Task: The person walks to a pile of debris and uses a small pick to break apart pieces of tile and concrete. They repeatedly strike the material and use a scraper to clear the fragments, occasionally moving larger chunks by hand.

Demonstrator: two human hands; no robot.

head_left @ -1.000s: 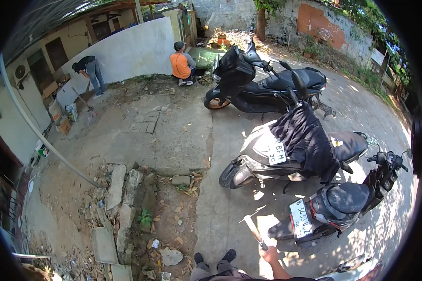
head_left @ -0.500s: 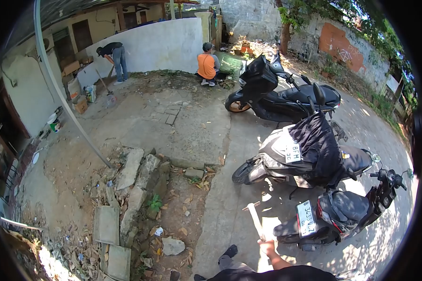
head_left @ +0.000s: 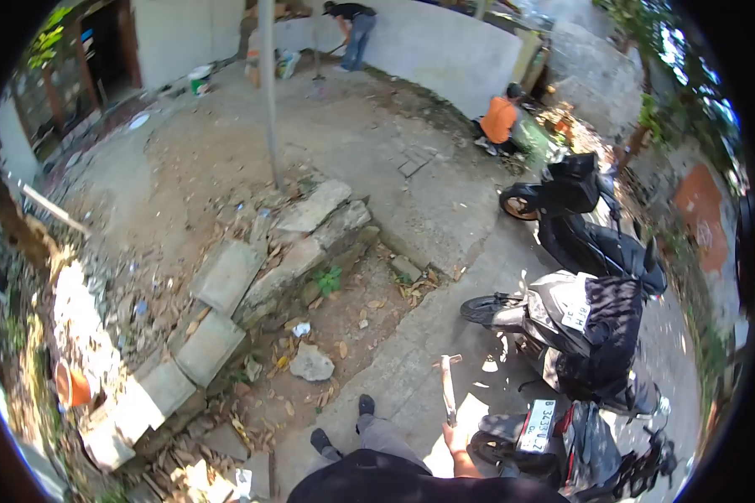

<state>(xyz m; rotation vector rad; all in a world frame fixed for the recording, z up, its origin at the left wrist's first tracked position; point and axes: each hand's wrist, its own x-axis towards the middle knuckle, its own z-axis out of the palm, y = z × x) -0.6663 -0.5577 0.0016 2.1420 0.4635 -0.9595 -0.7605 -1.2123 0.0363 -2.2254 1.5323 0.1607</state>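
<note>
My right hand (head_left: 455, 438) is closed around the lower handle of a hammer (head_left: 450, 392), held up in front of me on my right. The hammer has a long pale handle and a narrow, dark head crossing its top. Close to that hand is the rear of a parked motorbike (head_left: 554, 432) with a white number plate; the hammer and the bike appear apart. My left hand is out of sight. Both my feet, in dark footwear, stand on the concrete strip beside a leaf-strewn ditch.
Two more motorbikes, one draped in black cloth (head_left: 617, 314), line the right side. Concrete slabs (head_left: 212, 346) edge the ditch, which holds a loose stone (head_left: 312, 363). A metal pole (head_left: 268, 92) rises ahead. Farther back, one person (head_left: 499, 119) crouches and another (head_left: 356, 33) bends by a wall.
My view has turned left and tilted down, so the motorbikes shift right and an orange bucket appears at lower left. My right hand still holds the hammer upright.
</note>
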